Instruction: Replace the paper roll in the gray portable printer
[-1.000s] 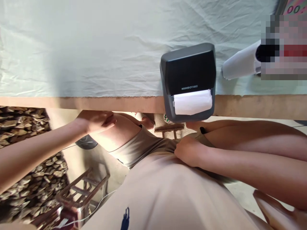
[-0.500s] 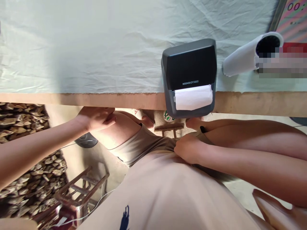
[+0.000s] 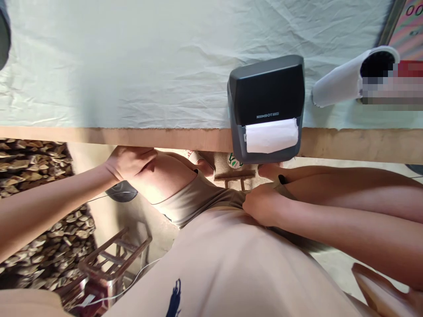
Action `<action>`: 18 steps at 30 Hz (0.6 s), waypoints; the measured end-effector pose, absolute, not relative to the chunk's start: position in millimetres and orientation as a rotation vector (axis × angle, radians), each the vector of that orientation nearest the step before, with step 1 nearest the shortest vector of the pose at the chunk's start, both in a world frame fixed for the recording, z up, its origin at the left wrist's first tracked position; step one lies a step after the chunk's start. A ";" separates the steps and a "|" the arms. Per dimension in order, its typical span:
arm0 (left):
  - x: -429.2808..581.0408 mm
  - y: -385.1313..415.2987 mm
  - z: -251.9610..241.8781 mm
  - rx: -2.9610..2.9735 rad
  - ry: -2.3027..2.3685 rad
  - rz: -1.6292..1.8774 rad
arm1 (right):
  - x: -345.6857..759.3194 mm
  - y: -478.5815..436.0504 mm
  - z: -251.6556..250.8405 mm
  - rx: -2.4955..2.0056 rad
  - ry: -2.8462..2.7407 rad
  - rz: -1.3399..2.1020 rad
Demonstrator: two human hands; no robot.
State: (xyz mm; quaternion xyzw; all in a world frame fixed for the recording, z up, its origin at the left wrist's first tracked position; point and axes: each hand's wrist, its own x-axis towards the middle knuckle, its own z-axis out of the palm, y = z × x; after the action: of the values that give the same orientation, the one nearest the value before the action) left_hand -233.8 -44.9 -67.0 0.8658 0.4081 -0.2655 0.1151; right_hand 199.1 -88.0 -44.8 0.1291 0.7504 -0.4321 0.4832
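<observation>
On my left thigh, at the table's front edge, rests my left hand (image 3: 134, 163). Its fingers are curled and no object shows in them; the table edge is close above the knuckles. My right hand (image 3: 266, 204) lies in my lap against the brown shorts (image 3: 191, 198), just past the hem of my light shirt. The fingers curl under out of sight, so whatever they may hold is hidden. Ahead of it, a black label printer (image 3: 267, 94) overhangs the table edge, with a strip of white paper (image 3: 272, 135) at its front slot. Neither hand touches the printer.
A pale cloth (image 3: 158, 66) covers the table (image 3: 158, 135). Right of the printer lies a white paper roll (image 3: 340, 77), beside a screen (image 3: 410, 35) with digits. Part of a dark object (image 3: 3, 35) enters at far left. Below are a wooden stool (image 3: 115, 259) and stacked firewood (image 3: 62, 251).
The view has shifted slightly, so the printer and roll sit a little farther right and more of the dark object shows at left. Left fingers look slightly more curled; the right hand stays put.
</observation>
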 end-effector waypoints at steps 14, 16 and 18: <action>-232.0 -33.0 -72.6 2.368 0.924 -0.973 | 197.3 -90.3 -46.2 0.334 1.786 -1.015; -227.6 -26.5 -74.8 2.316 0.910 -0.985 | 196.8 -90.5 -45.8 0.342 1.777 -1.004; -220.8 -20.3 -76.8 2.277 0.895 -0.983 | 196.5 -90.9 -45.7 0.349 1.769 -0.995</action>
State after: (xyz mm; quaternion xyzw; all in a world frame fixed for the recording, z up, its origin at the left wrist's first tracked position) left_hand -220.8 -20.3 -76.8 0.8363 0.3288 -0.3608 0.2498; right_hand 196.5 -90.9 -45.7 0.1451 0.7363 -0.4142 0.5150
